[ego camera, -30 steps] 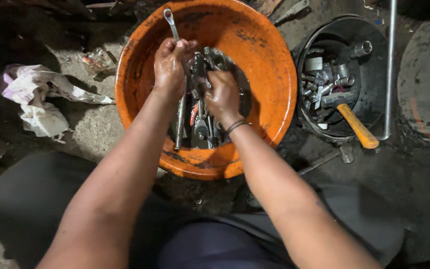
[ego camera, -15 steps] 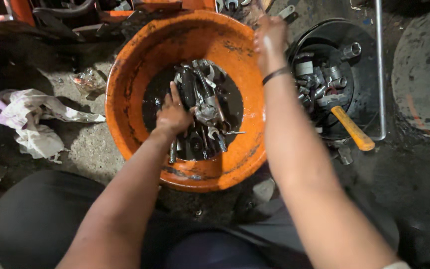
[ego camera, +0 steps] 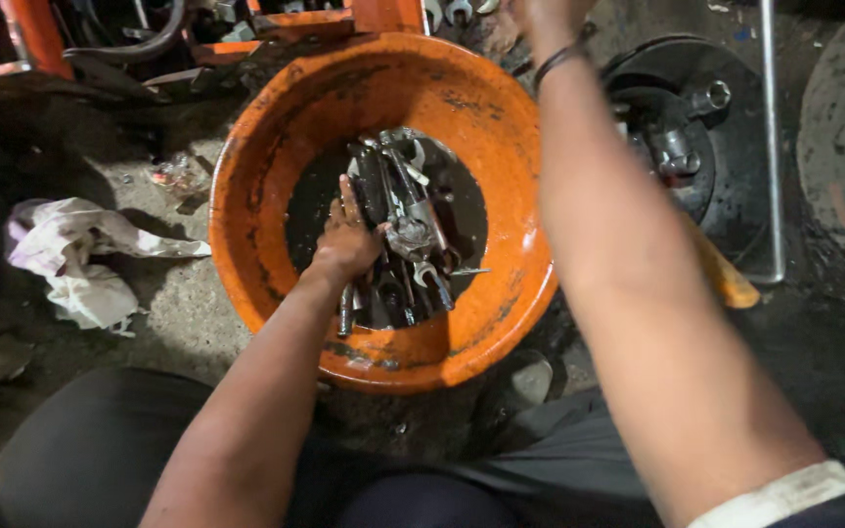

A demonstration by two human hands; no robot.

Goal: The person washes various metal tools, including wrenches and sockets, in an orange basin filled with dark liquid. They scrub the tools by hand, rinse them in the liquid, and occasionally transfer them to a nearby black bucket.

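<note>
The left hand (ego camera: 346, 242) lay palm-down inside the orange basin (ego camera: 268, 176), its fingers spread and pressed on the pile of wrenches (ego camera: 405, 235), touching them without clearly gripping any one. The wrenches sat heaped in dark oily liquid at the bottom of the basin, probably left there to soak. The right hand (ego camera: 538, 18) reached up past the basin's far rim, cut off by the top of the view, so I could not tell whether it was closed or holding anything; a dark band circled its wrist. The basin stood on a grimy concrete floor (ego camera: 178, 323) just in front of the person's knees. A crumpled white rag (ego camera: 75, 259) lay toward the floor's left edge. A black round tray (ego camera: 735, 205) with metal parts stood just right of the basin.
</note>
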